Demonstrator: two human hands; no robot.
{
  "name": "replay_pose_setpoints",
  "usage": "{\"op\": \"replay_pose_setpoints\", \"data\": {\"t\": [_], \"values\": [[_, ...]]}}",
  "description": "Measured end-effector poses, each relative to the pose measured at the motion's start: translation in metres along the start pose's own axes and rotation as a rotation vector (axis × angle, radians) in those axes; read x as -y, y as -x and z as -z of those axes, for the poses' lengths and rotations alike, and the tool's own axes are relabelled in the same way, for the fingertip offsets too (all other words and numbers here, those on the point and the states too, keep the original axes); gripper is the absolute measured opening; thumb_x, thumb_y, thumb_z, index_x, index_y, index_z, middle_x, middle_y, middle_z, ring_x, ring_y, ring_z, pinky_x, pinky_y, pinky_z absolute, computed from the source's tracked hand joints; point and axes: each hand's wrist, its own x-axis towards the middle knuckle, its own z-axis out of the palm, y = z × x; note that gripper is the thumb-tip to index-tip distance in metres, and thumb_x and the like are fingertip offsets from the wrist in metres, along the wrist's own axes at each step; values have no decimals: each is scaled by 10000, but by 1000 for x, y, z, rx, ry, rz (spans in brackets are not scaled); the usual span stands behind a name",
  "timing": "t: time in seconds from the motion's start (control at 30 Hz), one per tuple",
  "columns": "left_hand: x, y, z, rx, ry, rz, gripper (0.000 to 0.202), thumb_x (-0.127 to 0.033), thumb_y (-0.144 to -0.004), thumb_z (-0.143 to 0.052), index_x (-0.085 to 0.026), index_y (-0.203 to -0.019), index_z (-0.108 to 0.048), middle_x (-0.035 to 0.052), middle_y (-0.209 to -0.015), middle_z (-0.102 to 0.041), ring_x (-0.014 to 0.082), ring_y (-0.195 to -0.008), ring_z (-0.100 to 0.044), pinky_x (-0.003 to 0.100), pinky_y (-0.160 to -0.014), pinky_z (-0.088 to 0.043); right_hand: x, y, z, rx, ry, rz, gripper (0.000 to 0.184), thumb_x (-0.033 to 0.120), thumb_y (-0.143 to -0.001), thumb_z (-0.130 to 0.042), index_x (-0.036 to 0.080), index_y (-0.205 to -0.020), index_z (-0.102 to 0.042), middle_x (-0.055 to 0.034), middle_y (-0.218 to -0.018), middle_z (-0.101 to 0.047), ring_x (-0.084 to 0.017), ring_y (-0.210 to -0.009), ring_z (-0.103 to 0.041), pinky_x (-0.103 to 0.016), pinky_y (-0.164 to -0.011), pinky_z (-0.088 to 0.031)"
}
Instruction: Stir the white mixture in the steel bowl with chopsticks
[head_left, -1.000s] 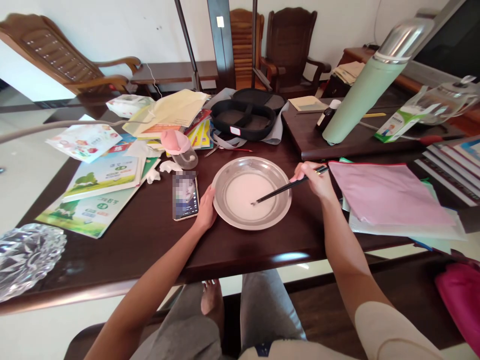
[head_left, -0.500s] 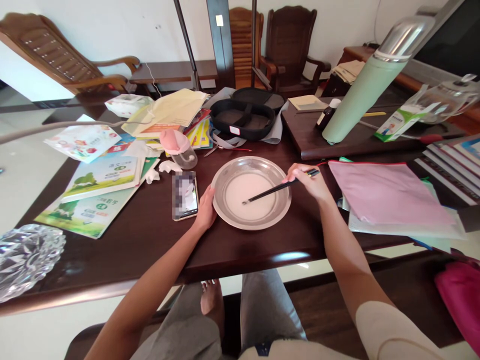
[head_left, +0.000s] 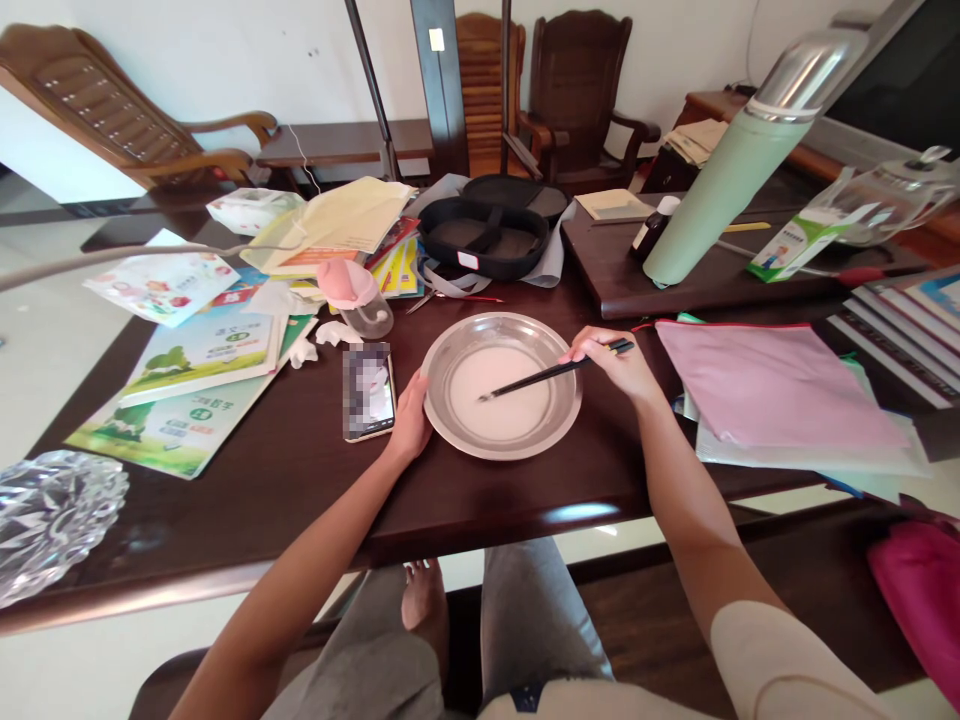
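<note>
Faint 语文 on the upper landscape-covered booklet (head_left: 196,358), 数学 on the lower landscape-covered booklet (head_left: 176,436).

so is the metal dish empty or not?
Not empty: pale, milky-looking contents lie in the bottom of the metal dish; depth unclear.

I could pass along the bare table (head_left: 487,500) in front of the basin (head_left: 457,425); the phone (head_left: 369,390) blocks sliding leftward from my left grip (head_left: 411,420), and beyond the basin sits the black case (head_left: 484,235).
</note>
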Motion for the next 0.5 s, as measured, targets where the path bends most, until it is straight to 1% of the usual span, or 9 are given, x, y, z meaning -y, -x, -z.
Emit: {"op": "replay_pose_setpoints", "data": {"t": [0.1,0.17,0.23,0.33,0.37,0.4,0.43,0.5], "values": [[0,0,0,2,5,6,524,-563,-818,-751,-191,-1187,-730,82,-1245,-773,341,-1283,-653,448,-1100,-521,-2,0,5,-165,-1,26,425,615,-840,-745,240,-641,-722,-24,-669,-751,-214,-706,-748,-357,-749,-580],[0,0,0,7,5,-1,520,-562,-821,-748,-192,-1186,-732,83,-1250,-771,341,-1299,-642,444,-1100,-521,-6,1,9,-230,-39,30,455,601,-870,-720,240,-595,-690,-18,-617,-721,-201,-643,-725,-352,-711,-567],[0,0,0,10,6,-5,507,-555,-828,-743,-195,-1185,-735,81,-1260,-768,338,-1301,-640,439,-1097,-523,-8,2,10,-192,-69,25,482,601,-891,-694,242,-569,-675,-18,-595,-707,-196,-613,-708,-352,-690,-563],[1,0,0,5,-1,-2,493,-546,-829,-743,-197,-1177,-739,77,-1253,-771,334,-1273,-659,432,-1087,-530,-5,1,5,-30,-49,6,442,601,-875,-712,243,-617,-720,-30,-652,-739,-207,-666,-730,-357,-721,-582],[1,0,1,2,-5,-2,491,-544,-829,-742,-196,-1176,-738,77,-1248,-773,332,-1263,-664,431,-1085,-531,-4,1,3,2,-35,6,423,600,-862,-727,241,-639,-735,-34,-680,-754,-210,-688,-739,-358,-735,-588],[1,-1,0,-2,-9,-3,492,-543,-829,-741,-193,-1175,-737,78,-1241,-775,331,-1256,-669,432,-1084,-531,-3,0,2,8,-21,8,409,598,-852,-740,238,-657,-745,-38,-703,-764,-213,-708,-747,-358,-749,-592],[1,-1,0,-5,-10,-5,493,-543,-828,-740,-190,-1174,-736,80,-1235,-776,331,-1253,-670,433,-1083,-531,-2,0,2,-17,-11,11,399,593,-847,-748,236,-669,-749,-39,-714,-768,-214,-720,-751,-358,-758,-592],[1,-1,0,-10,-8,-8,499,-546,-821,-743,-186,-1167,-735,83,-1231,-777,333,-1259,-666,434,-1083,-532,-3,-1,5,-122,-14,25,405,580,-859,-743,233,-651,-733,-33,-685,-755,-207,-700,-745,-351,-748,-584]]}}
